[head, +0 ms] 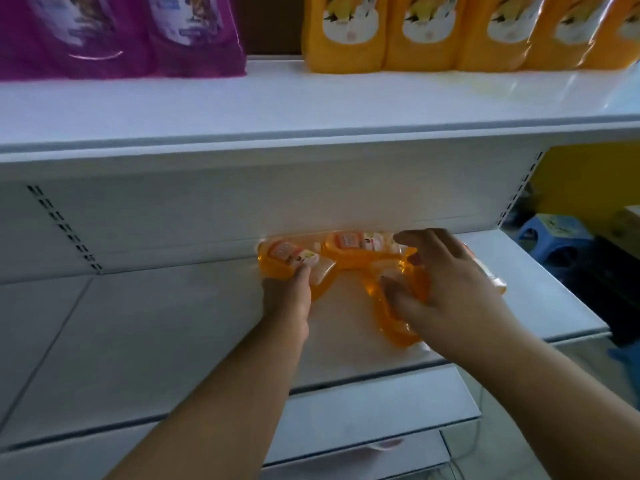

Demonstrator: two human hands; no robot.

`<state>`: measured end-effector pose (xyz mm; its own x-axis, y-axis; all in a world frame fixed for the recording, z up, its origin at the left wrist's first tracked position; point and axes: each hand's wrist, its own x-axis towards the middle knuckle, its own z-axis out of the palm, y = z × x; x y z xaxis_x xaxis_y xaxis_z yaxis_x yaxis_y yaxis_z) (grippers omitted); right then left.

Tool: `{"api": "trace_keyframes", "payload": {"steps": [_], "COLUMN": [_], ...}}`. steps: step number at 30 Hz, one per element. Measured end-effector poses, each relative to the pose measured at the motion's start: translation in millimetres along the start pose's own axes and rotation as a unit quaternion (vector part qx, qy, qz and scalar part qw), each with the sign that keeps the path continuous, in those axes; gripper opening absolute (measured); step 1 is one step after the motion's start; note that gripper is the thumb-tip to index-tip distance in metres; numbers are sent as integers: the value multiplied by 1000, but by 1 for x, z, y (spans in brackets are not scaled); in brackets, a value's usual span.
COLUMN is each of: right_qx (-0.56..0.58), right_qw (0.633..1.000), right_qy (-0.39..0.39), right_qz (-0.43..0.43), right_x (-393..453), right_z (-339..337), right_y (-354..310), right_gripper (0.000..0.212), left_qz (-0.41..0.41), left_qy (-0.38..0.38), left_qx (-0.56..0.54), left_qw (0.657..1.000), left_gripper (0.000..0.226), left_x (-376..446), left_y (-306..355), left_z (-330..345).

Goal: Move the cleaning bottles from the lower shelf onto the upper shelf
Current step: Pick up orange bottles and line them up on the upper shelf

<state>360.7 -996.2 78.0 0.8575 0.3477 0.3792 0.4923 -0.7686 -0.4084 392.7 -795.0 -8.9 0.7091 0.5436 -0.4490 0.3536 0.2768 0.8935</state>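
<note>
Both hands are gripping orange bottles at the lower shelf [138, 323]'s back edge: left hand [289, 294] clamping one bottle [287, 259], right hand [446, 289] another [398, 306]; several bottles [433, 29] are already standing on the upper shelf [242, 105].

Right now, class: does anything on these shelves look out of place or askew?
Yes. The orange bottles on the lower shelf lie flat in a jumble, whereas the matching ones on the upper shelf stand upright in a row.

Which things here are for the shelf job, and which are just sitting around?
For the job:
orange bottles lying on the lower shelf
upper shelf
left hand gripping one bottle
right hand over another

Just sitting around:
purple pouches
blue stool
</note>
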Motion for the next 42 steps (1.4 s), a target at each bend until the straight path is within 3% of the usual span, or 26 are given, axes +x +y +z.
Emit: {"api": "trace_keyframes", "payload": {"steps": [2,5,8,10,12,14,17,19,24,28,30,32,36,39,42], "right_qx": [-6,-21,-26,-28,-27,-27,-29,-35,-120,-185,-183,-179,-202,-238,-260], "right_qw": [1000,1000,999,999,999,998,995,992,967,954,950,942,930,914,911], "right_qy": [-10,-15,-23,-28,-36,-54,-86,-112,-219,-226,-241,-258,-289,-316,-295], "right_qz": [7,15,29,27,14,-2,-30,-38,-54,-63,-82,-116,-106,-93,-126], "right_x": [7,17,29,37,46,60,88,107,140,153,155,158,172,179,177], "right_z": [7,19,30,37,42,49,66,78,105,118,125,127,125,124,125], "right_y": [0,4,11,19,29,42,62,71,81,69,64,60,59,61,55], "right_gripper": [56,59,56,53,53,52,51,51,46,35,33,39,59,72,92], "left_qz": [-55,-76,-89,-93,-61,29,99,106,70,85,101,109,122,139,138], "left_qy": [23,67,63,47,38,20,-66,-83,-77,-45,-37,-36,-26,-24,-30], "left_qx": [-53,-47,-19,-60,-95,-60,-92,-110,-285,-315,-329,-345,-327,-305,-292], "left_qw": [997,994,994,993,993,998,989,985,953,944,938,932,937,942,946], "left_gripper": [66,46,55,60,61,51,38,46,53,68,55,40,64,68,65], "left_x": [14,34,45,45,37,26,-9,-38,-92,-117,-126,-131,-137,-138,-136], "left_y": [8,18,24,24,20,11,4,-4,-22,-19,-21,-25,-31,-32,-32], "left_z": [9,20,23,24,21,11,-12,-24,-37,-38,-39,-40,-41,-40,-40]}}
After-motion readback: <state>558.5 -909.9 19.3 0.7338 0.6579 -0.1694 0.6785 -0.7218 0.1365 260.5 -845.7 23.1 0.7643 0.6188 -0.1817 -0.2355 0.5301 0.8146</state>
